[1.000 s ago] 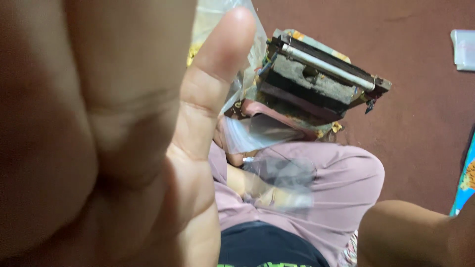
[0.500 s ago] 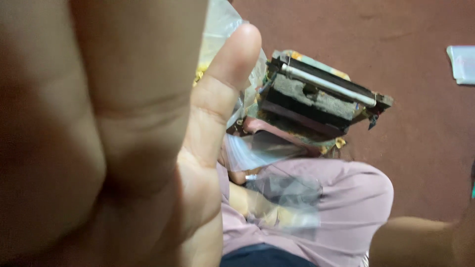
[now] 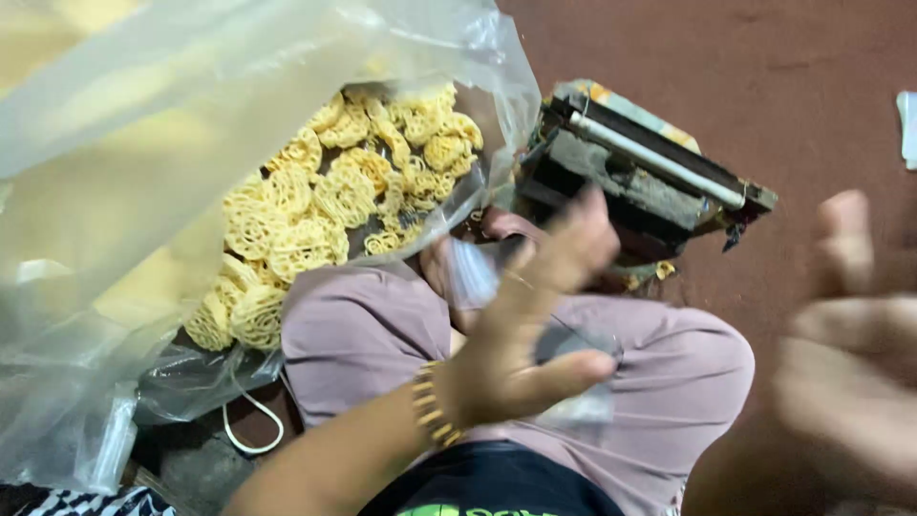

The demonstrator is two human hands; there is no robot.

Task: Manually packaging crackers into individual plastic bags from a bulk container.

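Observation:
My left hand [image 3: 521, 334], a gold bracelet [image 3: 430, 411] on its wrist, hovers over my lap with its fingers spread and blurred by motion. Its thumb lies next to a small clear plastic bag [image 3: 585, 409] on my pink trouser leg [image 3: 688, 363]. At the right edge my right hand [image 3: 850, 382] is raised, very blurred, with its fingers apart and nothing in them. A large clear plastic bag [image 3: 191, 143] fills the left side and holds several yellow lattice crackers [image 3: 315, 210].
A worn dark device with a white bar along its top [image 3: 640, 182] sits on the brown-red floor [image 3: 812, 96] just beyond my knees. A white cord loop [image 3: 250, 435] lies under the big bag. A white sheet [image 3: 907, 124] shows at the far right edge.
My left hand has dropped away from the camera to my lap, uncovering the big bag of crackers. My right hand has risen into view at the right.

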